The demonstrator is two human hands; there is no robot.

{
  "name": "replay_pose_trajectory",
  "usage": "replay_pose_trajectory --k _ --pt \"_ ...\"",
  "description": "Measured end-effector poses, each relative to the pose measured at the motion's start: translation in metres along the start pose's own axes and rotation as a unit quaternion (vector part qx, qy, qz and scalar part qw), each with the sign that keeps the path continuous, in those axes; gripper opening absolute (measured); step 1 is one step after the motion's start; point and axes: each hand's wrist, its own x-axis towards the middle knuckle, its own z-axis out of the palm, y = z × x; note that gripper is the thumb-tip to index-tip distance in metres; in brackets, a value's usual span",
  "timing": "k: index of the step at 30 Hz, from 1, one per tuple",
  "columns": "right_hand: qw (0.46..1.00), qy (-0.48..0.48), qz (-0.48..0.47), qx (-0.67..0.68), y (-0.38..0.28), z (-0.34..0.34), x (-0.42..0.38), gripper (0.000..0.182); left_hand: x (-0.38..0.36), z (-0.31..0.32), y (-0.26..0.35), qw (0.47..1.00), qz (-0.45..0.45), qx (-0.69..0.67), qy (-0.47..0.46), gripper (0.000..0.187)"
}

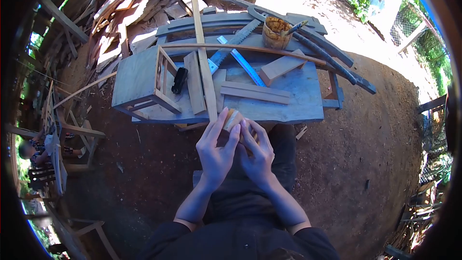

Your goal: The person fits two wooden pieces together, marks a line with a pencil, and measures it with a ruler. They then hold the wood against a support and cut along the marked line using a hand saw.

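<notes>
In front of my lap, a small tan piece with a white strip point(233, 120) sits between the fingertips of both hands; its exact kind cannot be made out. My left hand point(215, 151) is closed on it from the left, thumb and fingers pinching. From the other side my right hand point(258, 153) pinches it too, with its fingers curled. Just beyond the hands is the near edge of a workbench point(298, 110). A long wooden strip point(199, 33) lies across the bench, its near end close to my left fingertips. A grooved wooden piece point(255, 92) rests beyond my right hand.
On the bench are a small wooden frame point(137, 78), a black object point(179, 80), a handsaw point(240, 37), a metal square point(248, 68), a wood block point(281, 67) and a stained cup point(275, 34). Scrap wood point(125, 5) is piled behind. A person point(41, 156) is at far left.
</notes>
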Motion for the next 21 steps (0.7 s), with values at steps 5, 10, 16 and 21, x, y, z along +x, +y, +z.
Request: replay_pose_trajectory --k 5,10,16,21 --pt "1.000 0.006 -0.006 -0.003 0.002 -0.002 -0.002 0.066 -0.009 0.005 -0.002 0.997 -0.050 -0.058 0.003 0.036" --pt "1.000 0.016 -0.011 0.007 0.007 -0.001 -0.004 0.066 -0.014 0.008 0.001 0.989 -0.082 -0.124 0.009 0.034" --pt "0.999 -0.042 -0.009 -0.003 0.011 -0.009 -0.002 0.072 -0.017 0.013 -0.008 0.993 -0.048 -0.103 0.036 0.034" --pt "0.991 0.056 0.015 -0.125 0.023 -0.042 -0.001 0.088 0.014 0.000 -0.023 0.971 -0.157 -0.131 0.122 0.035"
